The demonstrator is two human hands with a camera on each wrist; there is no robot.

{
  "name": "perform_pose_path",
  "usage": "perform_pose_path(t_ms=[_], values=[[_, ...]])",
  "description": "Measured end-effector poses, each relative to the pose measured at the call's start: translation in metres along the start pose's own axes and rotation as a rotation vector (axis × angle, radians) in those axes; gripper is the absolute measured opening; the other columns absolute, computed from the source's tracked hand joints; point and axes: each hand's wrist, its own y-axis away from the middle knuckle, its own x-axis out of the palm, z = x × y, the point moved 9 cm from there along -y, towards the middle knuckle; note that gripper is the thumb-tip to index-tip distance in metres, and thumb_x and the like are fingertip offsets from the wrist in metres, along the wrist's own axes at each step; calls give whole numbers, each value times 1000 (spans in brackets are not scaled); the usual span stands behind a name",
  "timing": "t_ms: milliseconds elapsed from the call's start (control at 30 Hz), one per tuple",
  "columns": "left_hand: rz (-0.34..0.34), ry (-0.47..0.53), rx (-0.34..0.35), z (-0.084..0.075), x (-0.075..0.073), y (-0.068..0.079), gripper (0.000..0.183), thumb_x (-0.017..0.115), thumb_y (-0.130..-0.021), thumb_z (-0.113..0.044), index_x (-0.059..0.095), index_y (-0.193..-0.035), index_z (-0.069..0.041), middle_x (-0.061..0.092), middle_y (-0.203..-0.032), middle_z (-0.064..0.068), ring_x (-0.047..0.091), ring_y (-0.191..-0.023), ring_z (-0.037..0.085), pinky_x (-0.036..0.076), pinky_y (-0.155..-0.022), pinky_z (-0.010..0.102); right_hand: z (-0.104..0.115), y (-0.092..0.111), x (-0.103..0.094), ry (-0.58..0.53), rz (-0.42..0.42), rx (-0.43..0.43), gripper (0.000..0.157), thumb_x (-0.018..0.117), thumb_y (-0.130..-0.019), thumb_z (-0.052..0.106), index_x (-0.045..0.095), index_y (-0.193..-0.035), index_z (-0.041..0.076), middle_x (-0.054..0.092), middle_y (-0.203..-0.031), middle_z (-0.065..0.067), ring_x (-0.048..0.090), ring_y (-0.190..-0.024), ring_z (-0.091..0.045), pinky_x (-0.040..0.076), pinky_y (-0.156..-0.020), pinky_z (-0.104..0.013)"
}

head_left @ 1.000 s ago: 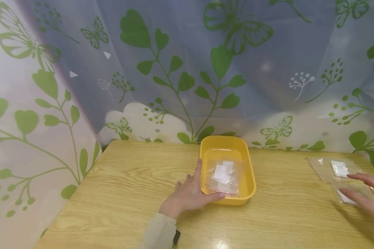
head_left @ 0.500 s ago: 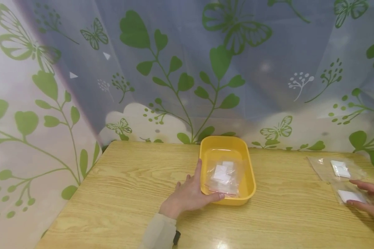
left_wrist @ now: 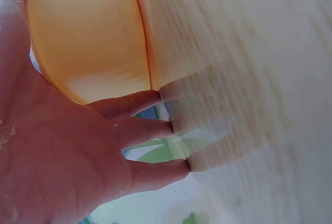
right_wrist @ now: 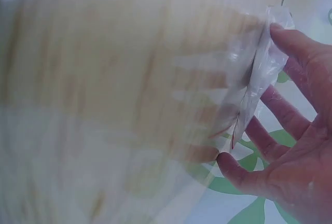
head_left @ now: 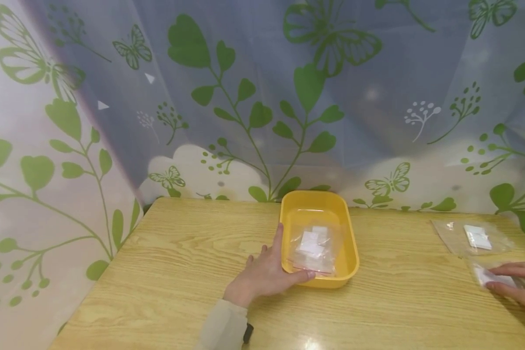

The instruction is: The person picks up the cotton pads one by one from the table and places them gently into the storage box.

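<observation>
In the head view my left hand [head_left: 262,274] rests against the near left corner of a yellow plastic tray [head_left: 353,243]. Its thumb lies along the front rim; the other fingers are stretched out, and in the left wrist view several fingertips touch the tabletop. Inside the tray lie clear zip bags [head_left: 312,248] with white flat pieces. At the right edge my right hand [head_left: 520,287] pinches a clear zip bag [right_wrist: 259,79] with a white flat piece, between thumb and fingers. Behind it, another clear bag [head_left: 478,237] with a white square piece lies flat.
A wood-grain table [head_left: 192,233] carries everything. Its back edge meets a hanging cloth [head_left: 262,97] printed with leaves and butterflies, and a second printed cloth [head_left: 61,194] hangs at the left. The tray stands close to the back cloth.
My right hand has lowered onto the nearer bag, and its thumb and fingers have closed on it. The left hand and the tray have stayed in place.
</observation>
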Motion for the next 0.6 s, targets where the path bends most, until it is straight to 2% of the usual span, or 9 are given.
perform_pose_path(t_ms=[200, 400, 600], values=[[-4, -2, -17, 1, -1, 1, 129, 66, -78, -81, -16, -164, -30, 32, -166, 19, 23, -155, 46, 12, -122, 73, 2, -2, 0, 49, 35, 78, 34, 88, -68, -6, 77, -69, 27, 51, -87, 48, 40, -87, 34, 24, -76, 5], [-7, -6, -15, -1, -1, 3, 129, 66, -78, -81, -15, -164, -30, 33, -166, 19, 24, -155, 46, 13, -122, 73, 12, -2, 0, -1, 10, 3, 44, 84, -64, -14, 73, -70, 28, 53, -87, 47, 43, -90, 34, 27, -77, 5], [-8, -6, -8, -1, -2, 2, 129, 66, -78, -80, -16, -164, -30, 32, -167, 16, 24, -155, 46, 13, -121, 74, 19, -7, 4, 144, 62, 2, 33, 88, -63, -8, 69, -76, 16, 50, -85, 47, 38, -87, 35, 24, -75, 5]])
